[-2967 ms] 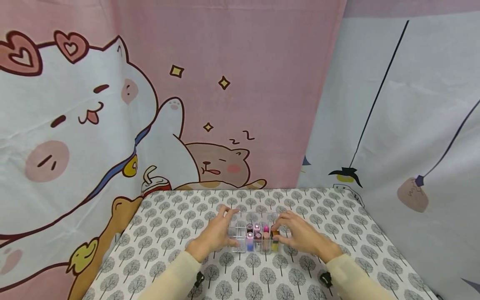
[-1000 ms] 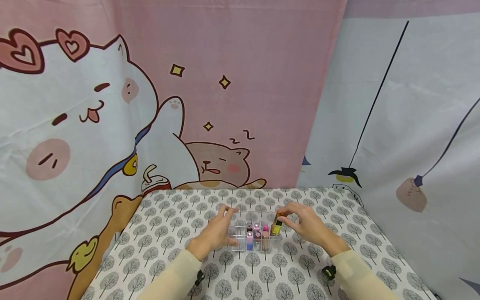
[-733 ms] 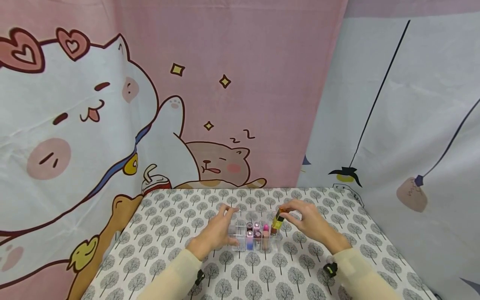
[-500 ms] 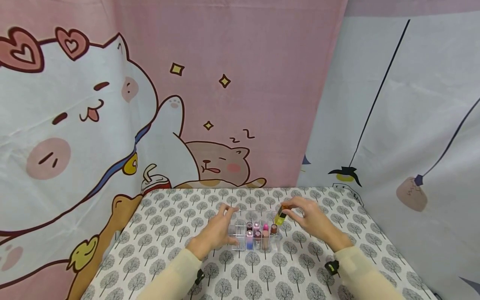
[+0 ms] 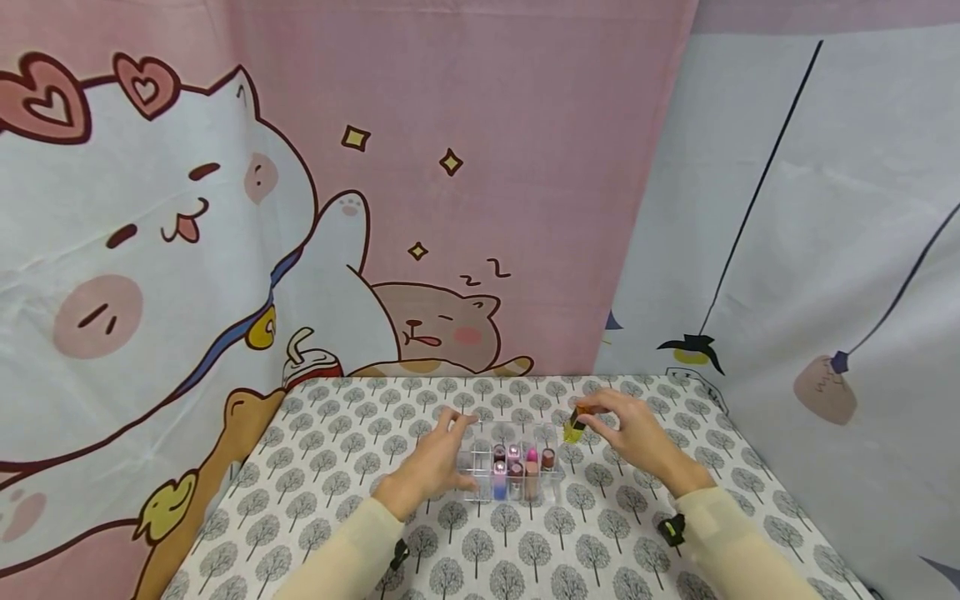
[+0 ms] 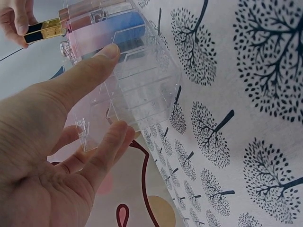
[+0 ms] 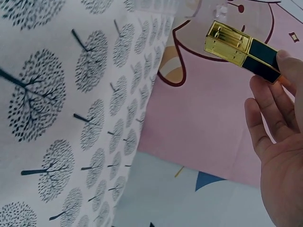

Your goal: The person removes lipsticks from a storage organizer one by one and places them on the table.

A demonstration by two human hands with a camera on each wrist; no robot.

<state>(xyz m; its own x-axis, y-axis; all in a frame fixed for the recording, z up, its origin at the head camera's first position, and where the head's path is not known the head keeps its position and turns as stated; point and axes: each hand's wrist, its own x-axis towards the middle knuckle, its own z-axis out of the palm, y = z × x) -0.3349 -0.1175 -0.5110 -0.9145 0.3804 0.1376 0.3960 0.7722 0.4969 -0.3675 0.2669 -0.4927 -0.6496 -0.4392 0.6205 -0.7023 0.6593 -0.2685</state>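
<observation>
Gold-and-black tube hung clear of the worktop, just off the right rear corner of the clear organizer, gold end down and tilted, black end up in your fingers. Your right grip had it pinched, thumb against fingertips, gap no wider than the tube; the fingers hid its upper end.

Organizer stood on the worktop. Nearest the tube, a brown lipstick in the right rear slot; next, a bright pink tip behind a peach tube; then a silver-pink top behind a dark mauve one; then a dark top behind a pink-to-blue tube. Your left grip straddled the organizer's left end, thumb on the near side, fingers curved round the far side, partly covering that end from above.

Against three seconds back: the gold-and-black tube had left the right column, and half a second on from its place just over the brown lipstick, it was farther right. Left grip unchanged.

Farther out: tree-print cloth under everything, cream sleeves reaching in from the near edge, pink cartoon-cat hanging behind, pale hanging on your right.
</observation>
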